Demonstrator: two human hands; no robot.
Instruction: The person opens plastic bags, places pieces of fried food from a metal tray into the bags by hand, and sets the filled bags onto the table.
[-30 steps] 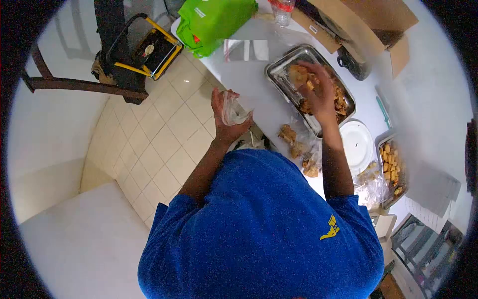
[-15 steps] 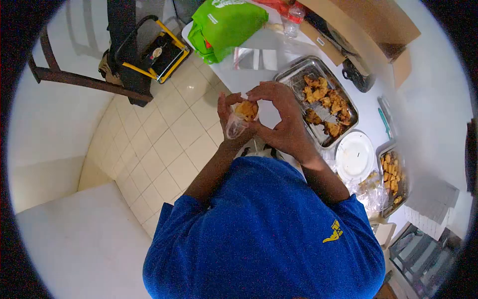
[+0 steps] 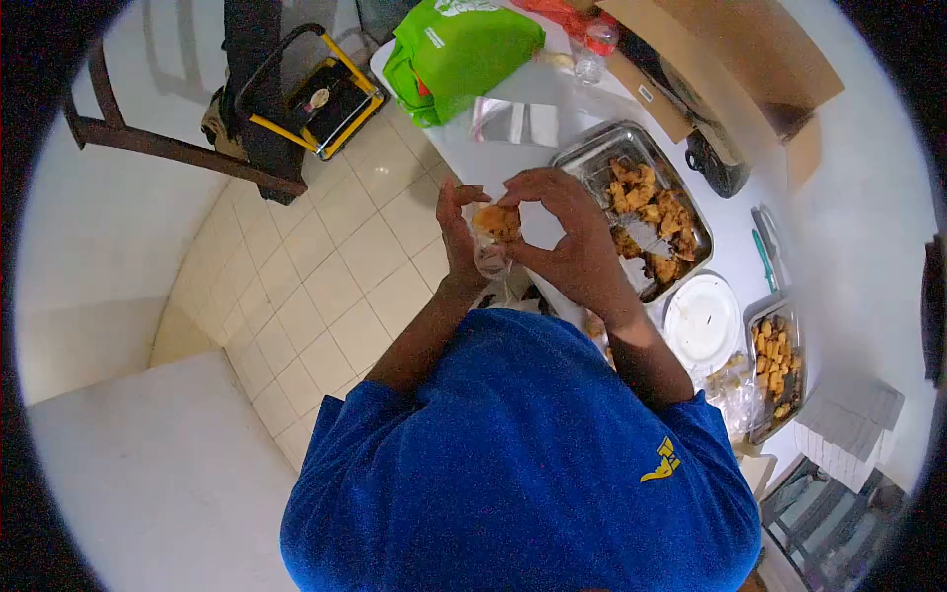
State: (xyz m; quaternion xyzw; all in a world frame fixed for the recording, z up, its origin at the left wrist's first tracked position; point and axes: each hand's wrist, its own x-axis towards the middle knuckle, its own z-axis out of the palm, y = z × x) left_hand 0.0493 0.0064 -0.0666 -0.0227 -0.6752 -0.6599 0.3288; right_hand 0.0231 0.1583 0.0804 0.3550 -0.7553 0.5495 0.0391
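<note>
Between both hands, in front of my chest, is a golden-brown fried piece of food point(image 3: 497, 223) with a clear plastic bag point(image 3: 491, 260) around its lower part. My left hand point(image 3: 459, 235) grips the bagged piece from the left, thumb and fingers curved about it. With thumb and fingertips, my right hand point(image 3: 567, 237) pinches the piece from the right side. Just beyond the right hand, a metal tray point(image 3: 590, 158) holds several more fried pieces point(image 3: 681, 222).
A white plate point(image 3: 702, 318) and a smaller tray of cut pieces point(image 3: 774, 355) lie to the right. Clear packaging point(image 3: 513, 122), a green bag point(image 3: 464, 54), a bottle point(image 3: 592, 64) and a cardboard box point(image 3: 740, 49) are farther back. A yellow-framed trolley point(image 3: 321, 99) stands on the floor.
The fried piece looks turned and is more exposed above the bag. Both hands stay around it, with small finger shifts. The whole view has shifted slightly.
</note>
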